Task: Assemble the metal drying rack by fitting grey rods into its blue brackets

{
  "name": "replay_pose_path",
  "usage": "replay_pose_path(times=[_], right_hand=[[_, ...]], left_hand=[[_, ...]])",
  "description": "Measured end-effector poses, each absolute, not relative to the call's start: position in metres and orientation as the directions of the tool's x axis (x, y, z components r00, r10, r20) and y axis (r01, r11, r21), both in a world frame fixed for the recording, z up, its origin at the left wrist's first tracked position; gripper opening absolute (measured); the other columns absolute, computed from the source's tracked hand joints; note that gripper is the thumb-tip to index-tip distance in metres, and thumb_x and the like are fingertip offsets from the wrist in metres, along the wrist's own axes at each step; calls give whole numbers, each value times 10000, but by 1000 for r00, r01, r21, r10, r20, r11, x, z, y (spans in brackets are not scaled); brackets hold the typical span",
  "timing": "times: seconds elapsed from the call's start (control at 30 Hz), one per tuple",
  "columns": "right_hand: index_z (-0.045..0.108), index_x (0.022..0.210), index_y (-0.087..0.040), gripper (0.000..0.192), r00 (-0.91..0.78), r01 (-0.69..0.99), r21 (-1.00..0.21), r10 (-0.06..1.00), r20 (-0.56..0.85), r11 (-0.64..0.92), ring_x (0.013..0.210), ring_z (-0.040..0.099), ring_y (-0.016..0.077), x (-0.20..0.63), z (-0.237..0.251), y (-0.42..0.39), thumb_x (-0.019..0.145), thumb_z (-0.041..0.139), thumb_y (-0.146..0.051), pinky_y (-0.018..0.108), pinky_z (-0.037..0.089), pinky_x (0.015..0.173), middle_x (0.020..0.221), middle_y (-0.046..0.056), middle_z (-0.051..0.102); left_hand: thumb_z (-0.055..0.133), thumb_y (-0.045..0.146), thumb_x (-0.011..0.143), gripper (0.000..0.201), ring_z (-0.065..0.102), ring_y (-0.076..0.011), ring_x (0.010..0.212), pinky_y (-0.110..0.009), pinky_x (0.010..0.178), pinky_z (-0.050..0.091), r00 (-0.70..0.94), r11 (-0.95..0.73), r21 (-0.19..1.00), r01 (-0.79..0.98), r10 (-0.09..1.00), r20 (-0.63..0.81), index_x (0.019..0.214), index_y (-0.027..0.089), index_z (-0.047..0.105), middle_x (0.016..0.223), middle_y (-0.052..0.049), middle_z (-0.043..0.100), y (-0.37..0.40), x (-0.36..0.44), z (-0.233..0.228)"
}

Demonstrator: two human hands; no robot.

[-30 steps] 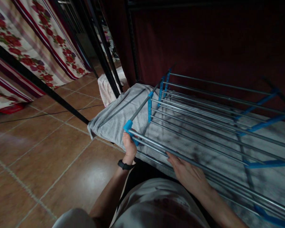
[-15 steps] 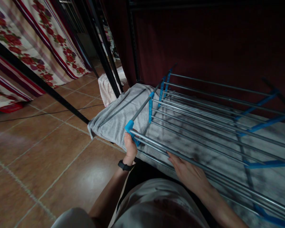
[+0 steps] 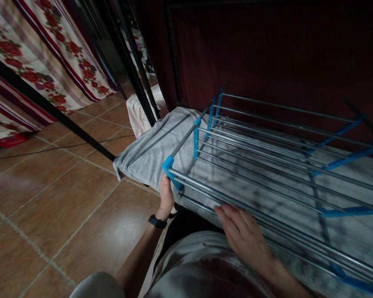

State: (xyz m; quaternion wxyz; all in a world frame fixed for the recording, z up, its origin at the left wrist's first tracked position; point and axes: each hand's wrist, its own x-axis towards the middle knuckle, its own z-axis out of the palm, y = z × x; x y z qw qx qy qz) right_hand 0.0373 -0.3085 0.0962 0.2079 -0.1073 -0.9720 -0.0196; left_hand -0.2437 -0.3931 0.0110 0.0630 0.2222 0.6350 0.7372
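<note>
A metal drying rack (image 3: 255, 171) with grey rods and blue plastic joints lies over a grey cloth (image 3: 161, 142). At its near left end, my left hand (image 3: 166, 196) is held upright, its straight tip just under the blue corner joint (image 3: 168, 164). I see this hand edge-on, and most of its fingers are hidden; it looks unwrapped from the joint. My right hand (image 3: 244, 229) lies flat along the near side of the front rail (image 3: 217, 193), fingers stretched out and not curled round the rod. Whether they touch it is hard to tell.
A dark red panel (image 3: 267, 58) rises behind the rack. Black metal poles (image 3: 49, 107) slant down to the cloth's left end. Tiled floor (image 3: 81, 198), a thin cable (image 3: 65, 147), a floral curtain (image 3: 62, 45) and a pale striped cloth (image 3: 139, 111) are on the left.
My left hand has slipped slightly down and left of the blue joint. My right hand has drawn back a little from the rail, with its fingers flatter. The rack looks nearly unmoved.
</note>
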Motion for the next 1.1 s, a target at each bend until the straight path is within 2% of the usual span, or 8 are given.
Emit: replay_pose_path(times=[0.1,0.2,0.27,0.37,0.57,0.8,0.93,1.1], right_hand=[[557,1344,-196,404,-926,172,-105,197,323,979,1084,636,187,38,66,-314,970,429,-113,326,465,989,1223,77,679],[535,1360,-179,379,-927,351,-118,362,94,929,1062,654,213,29,34,-308,987,472,-195,337,512,919,1226,112,667],[522,1375,-195,386,-906,424,-99,423,-29,900,1016,677,216,22,18,-301,996,453,-207,330,532,872,1215,120,672],[534,1374,-217,472,-895,439,-94,426,-131,894,1055,682,208,16,7,-292,965,343,-77,315,524,903,1246,121,673],[507,1436,-222,641,-883,461,-185,427,-196,868,1189,642,208,17,7,-285,890,264,7,347,485,1016,1349,107,640],[460,1481,-270,566,-870,491,-308,442,-218,815,1191,641,203,12,-3,-277,951,334,-117,332,459,1048,1350,70,647],[435,1506,-257,565,-865,501,-332,446,-232,799,1231,619,226,15,-10,-280,966,321,-138,360,457,1057,1381,80,623],[446,1502,-225,530,-865,496,-341,422,-269,799,1276,588,231,16,-14,-279,1000,291,-164,364,457,1065,1372,98,626]], left_hand=[[461,596,953,454,621,-201,947,-342,908,502,-844,-58,956,289,457,282,1008,194,666,979,-52,669,-413,-243,-4],[623,505,889,362,619,-212,978,-347,904,504,-747,53,911,408,594,300,1096,209,645,1059,-60,653,-424,-243,-16],[654,460,870,303,621,-208,932,-342,867,509,-687,122,868,481,668,287,1035,206,651,1002,-53,644,-426,-246,-20],[581,416,913,228,613,-198,838,-337,806,504,-635,199,813,547,732,248,906,196,636,879,-41,619,-424,-253,-22],[531,364,937,183,625,-215,848,-349,798,501,-617,251,773,583,755,220,924,197,604,877,-50,626,-424,-259,-21],[576,270,898,79,636,-212,849,-335,766,516,-556,226,775,590,810,187,876,200,605,878,-46,629,-426,-268,-16],[582,173,866,57,637,-196,857,-325,786,523,-537,211,765,609,819,202,850,201,629,875,-36,627,-426,-268,-13],[609,163,857,57,633,-186,829,-311,769,524,-546,217,752,622,809,218,827,198,642,841,-25,624,-425,-264,-13]])
